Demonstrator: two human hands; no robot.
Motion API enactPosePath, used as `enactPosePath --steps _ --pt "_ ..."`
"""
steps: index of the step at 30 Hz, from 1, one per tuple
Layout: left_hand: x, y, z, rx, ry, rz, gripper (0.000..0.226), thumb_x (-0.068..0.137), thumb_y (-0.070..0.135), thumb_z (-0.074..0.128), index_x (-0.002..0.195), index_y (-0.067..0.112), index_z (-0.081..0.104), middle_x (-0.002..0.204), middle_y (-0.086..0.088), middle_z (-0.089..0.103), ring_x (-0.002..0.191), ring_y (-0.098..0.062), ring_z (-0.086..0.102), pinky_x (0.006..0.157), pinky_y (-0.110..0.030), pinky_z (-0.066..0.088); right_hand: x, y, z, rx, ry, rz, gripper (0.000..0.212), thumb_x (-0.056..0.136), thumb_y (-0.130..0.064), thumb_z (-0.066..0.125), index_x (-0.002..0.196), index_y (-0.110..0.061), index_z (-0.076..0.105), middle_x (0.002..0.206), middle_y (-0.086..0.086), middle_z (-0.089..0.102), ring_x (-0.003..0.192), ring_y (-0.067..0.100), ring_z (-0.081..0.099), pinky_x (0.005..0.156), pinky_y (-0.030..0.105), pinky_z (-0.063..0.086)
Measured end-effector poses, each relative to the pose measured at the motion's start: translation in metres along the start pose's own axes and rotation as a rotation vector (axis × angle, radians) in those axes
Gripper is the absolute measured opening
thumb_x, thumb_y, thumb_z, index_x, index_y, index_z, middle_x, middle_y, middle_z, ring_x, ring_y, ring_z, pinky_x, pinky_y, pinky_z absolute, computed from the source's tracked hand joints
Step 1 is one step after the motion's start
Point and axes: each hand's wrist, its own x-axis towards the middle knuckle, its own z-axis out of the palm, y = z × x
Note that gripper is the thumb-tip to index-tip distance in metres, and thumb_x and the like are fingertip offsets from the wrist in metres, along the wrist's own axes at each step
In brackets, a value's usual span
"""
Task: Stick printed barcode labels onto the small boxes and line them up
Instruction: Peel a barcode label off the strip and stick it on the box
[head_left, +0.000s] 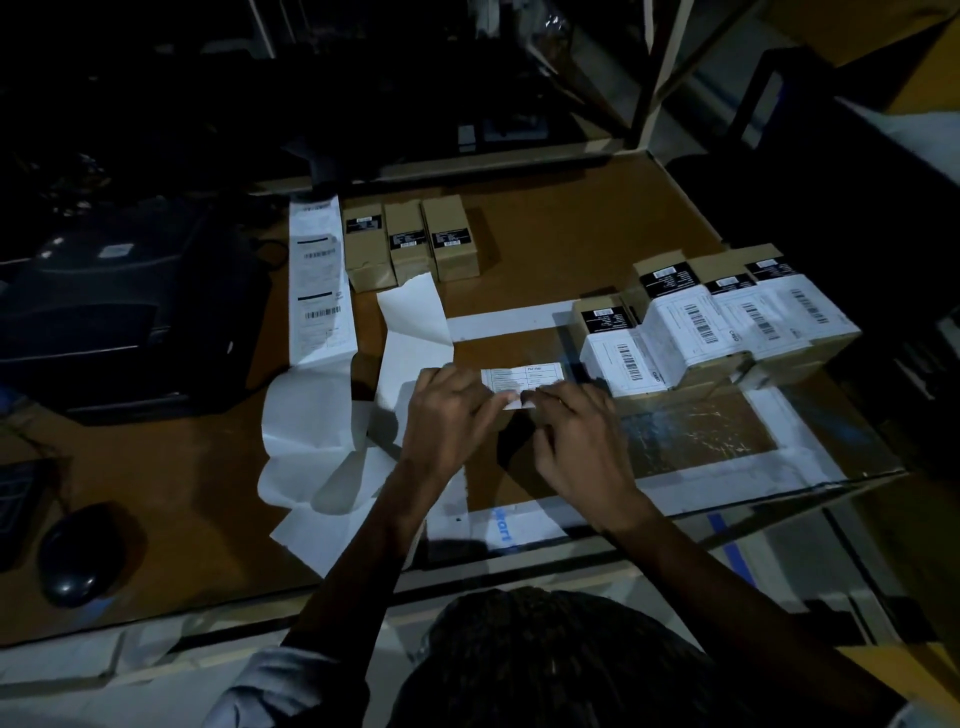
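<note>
Both hands on one label, just near-side of the labelled boxes: left hand pinching its left end, right hand its near edge. Long axis left to right. Box beneath hidden. Unlabelled boxes well beyond, left.

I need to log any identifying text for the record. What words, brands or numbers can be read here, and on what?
"CRED", sideways, on the white barcode labels of the labelled brown boxes.
Blue letters, cut off and unreadable, on the white tape strip near the table's front edge.
White label pinched by the left hand and right hand: print too small.
Black stickers on the unlabelled brown boxes and the printed label strip: too small.
</note>
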Motion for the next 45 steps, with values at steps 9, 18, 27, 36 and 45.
enactPosePath --steps 9,18,27,36,45 --pt "0.016 -0.013 0.009 0.123 -0.328 -0.282 0.033 0.1 0.038 0.049 0.111 0.012 0.066 0.111 -0.012 0.07 0.102 -0.029 0.063 0.093 -0.041 0.048 0.018 -0.034 0.022 -0.181 -0.257 0.238 0.06 0.101 -0.058 0.022 0.158 -0.039 0.02 0.169 0.005 -0.013 0.152 0.039 -0.016 0.115 0.067 0.001" --pt "0.02 -0.011 0.01 0.256 -0.4 -0.255 0.034 0.097 0.037 0.058 0.121 0.013 0.062 0.119 -0.008 0.068 0.107 -0.025 0.061 0.095 -0.035 0.05 0.011 -0.003 0.006 -0.219 -0.215 0.433 0.058 0.102 -0.064 0.016 0.157 -0.049 0.008 0.163 0.007 -0.032 0.149 0.04 -0.027 0.115 0.064 -0.01" --pt "0.021 -0.017 0.018 0.264 -0.399 -0.262 0.03 0.098 0.038 0.051 0.11 0.014 0.064 0.109 -0.008 0.07 0.097 -0.024 0.062 0.092 -0.035 0.047 0.014 -0.041 0.014 -0.177 -0.272 0.379 0.05 0.103 -0.061 0.014 0.152 -0.059 0.009 0.166 0.0 -0.024 0.15 0.038 -0.025 0.116 0.061 -0.01" --pt "0.022 -0.014 0.015 0.23 -0.421 -0.289 0.035 0.095 0.037 0.06 0.121 0.014 0.06 0.121 -0.008 0.066 0.111 -0.026 0.059 0.101 -0.037 0.046 0.009 -0.033 0.013 -0.156 -0.219 0.521 0.053 0.102 -0.063 0.016 0.154 -0.056 0.008 0.164 0.002 -0.03 0.149 0.037 -0.028 0.116 0.066 -0.006" --pt "0.022 -0.017 0.019 0.229 -0.455 -0.321 0.038 0.094 0.042 0.061 0.122 0.017 0.059 0.123 -0.007 0.066 0.11 -0.026 0.059 0.104 -0.039 0.045 0.002 -0.025 0.006 -0.167 -0.227 0.54 0.05 0.102 -0.065 0.01 0.151 -0.061 0.006 0.165 0.001 -0.027 0.15 0.036 -0.026 0.117 0.064 -0.006"
